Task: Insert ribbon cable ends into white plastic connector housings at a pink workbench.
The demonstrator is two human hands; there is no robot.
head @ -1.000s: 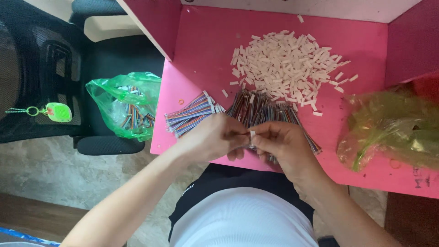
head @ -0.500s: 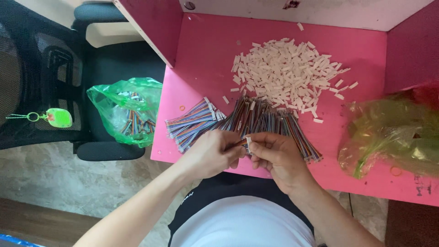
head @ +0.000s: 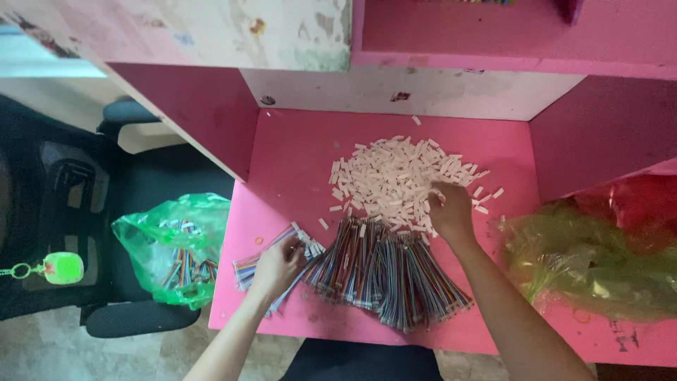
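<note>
On the pink desk (head: 296,162) lies a heap of small white plastic pieces (head: 398,180). In front of it are bundles of multicoloured ribbon wires (head: 384,271), with a smaller bundle of wires (head: 248,264) off to the left. My right hand (head: 449,210) reaches into the near right edge of the white heap, fingers curled on the pieces. My left hand (head: 277,264) rests on the small left bundle, fingers closed around its end.
A green plastic bag (head: 176,247) holding more coloured wires sits on a black chair (head: 92,212) to the left. A crumpled yellow-green bag (head: 592,264) lies at the desk's right. Pink shelf walls (head: 599,127) enclose the desk on the back and sides.
My hands were together near my body working on one wire. They have parted: the right went forward to the white heap, the left out to the small bundle. The view has tilted up.
</note>
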